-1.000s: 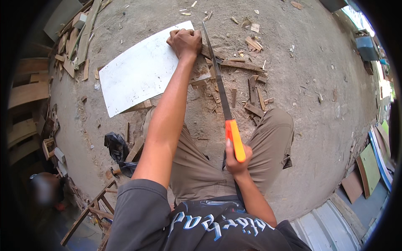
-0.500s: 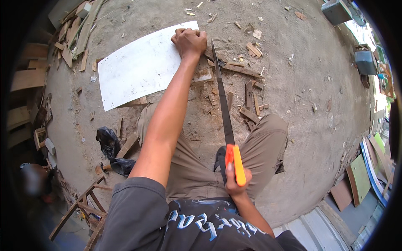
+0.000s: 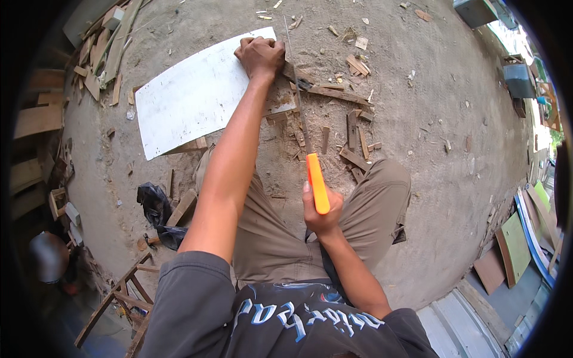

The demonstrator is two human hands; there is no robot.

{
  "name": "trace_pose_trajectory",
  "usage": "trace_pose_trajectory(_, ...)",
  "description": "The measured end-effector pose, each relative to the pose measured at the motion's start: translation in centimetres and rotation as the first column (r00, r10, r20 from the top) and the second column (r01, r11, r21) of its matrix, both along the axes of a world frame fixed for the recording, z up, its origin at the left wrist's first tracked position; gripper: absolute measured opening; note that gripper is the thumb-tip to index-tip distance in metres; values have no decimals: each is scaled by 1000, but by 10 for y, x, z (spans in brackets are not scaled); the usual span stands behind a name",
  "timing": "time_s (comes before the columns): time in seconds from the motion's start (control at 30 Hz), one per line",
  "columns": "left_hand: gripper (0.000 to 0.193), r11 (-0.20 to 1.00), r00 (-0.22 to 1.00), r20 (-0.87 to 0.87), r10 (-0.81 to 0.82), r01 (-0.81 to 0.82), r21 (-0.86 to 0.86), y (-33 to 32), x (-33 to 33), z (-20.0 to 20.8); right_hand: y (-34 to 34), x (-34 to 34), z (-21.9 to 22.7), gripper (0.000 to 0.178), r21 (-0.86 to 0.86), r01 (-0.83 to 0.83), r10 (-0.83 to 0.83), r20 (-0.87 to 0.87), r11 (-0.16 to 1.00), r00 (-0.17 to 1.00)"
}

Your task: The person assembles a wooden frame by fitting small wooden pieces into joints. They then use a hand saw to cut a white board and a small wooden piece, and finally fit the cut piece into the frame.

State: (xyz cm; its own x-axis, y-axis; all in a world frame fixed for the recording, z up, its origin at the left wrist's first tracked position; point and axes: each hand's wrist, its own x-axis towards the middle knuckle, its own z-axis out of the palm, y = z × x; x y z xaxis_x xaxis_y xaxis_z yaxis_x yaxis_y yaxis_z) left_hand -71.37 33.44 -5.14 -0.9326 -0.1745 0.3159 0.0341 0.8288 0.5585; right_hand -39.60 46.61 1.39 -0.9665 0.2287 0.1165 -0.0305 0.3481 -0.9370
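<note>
A hand saw with an orange and yellow handle [image 3: 319, 185] is in my right hand [image 3: 324, 210], its fingers wrapped round the grip. Its narrow blade [image 3: 303, 119] points away from me, seen nearly edge-on. My left hand [image 3: 261, 58] is closed in a fist at the far right corner of a white board [image 3: 191, 92]. From beneath that fist a dark wooden strip [image 3: 290, 70] sticks out to the right, and the blade crosses beside it. The fist hides most of what it grips. Under the board, part of a wooden support [image 3: 280, 101] shows.
Wood offcuts [image 3: 352, 128] and chips litter the ground right of the blade. A black plastic bag [image 3: 154, 203] lies left of my knees, near a wooden frame [image 3: 113, 298]. Planks [image 3: 122, 45] are heaped at the far left; sheet panels [image 3: 513, 247] lean at the right.
My right hand has pushed the saw forward and slightly left, bringing the blade beside the strip at my left fist. The left hand has shifted only slightly in view.
</note>
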Motion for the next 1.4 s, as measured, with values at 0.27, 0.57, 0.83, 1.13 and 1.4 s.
trace_pose_trajectory(0.27,31,999,998,40,44,-45,22,15,11,5,11,47,9,9,37,36,-37,31,999,999)
trace_pose_trajectory(0.57,30,997,997,17,70,-69,-25,14,14,4,27,43,10,10,-43,41,-40,12,998,999)
trace_pose_trajectory(0.83,44,991,989,61,136,-136,-16,3,21,9,35,40,45,10,-5,176,-174,-152,984,973)
trace_pose_trajectory(1.13,81,818,832,-154,-534,461,-343,-35,85,25,36,16,-1,21,-221,278,-307,-110,935,945)
trace_pose_trajectory(1.4,46,939,956,57,-288,294,-177,-60,104,48,35,1,-16,24,-231,274,-286,-22,934,958)
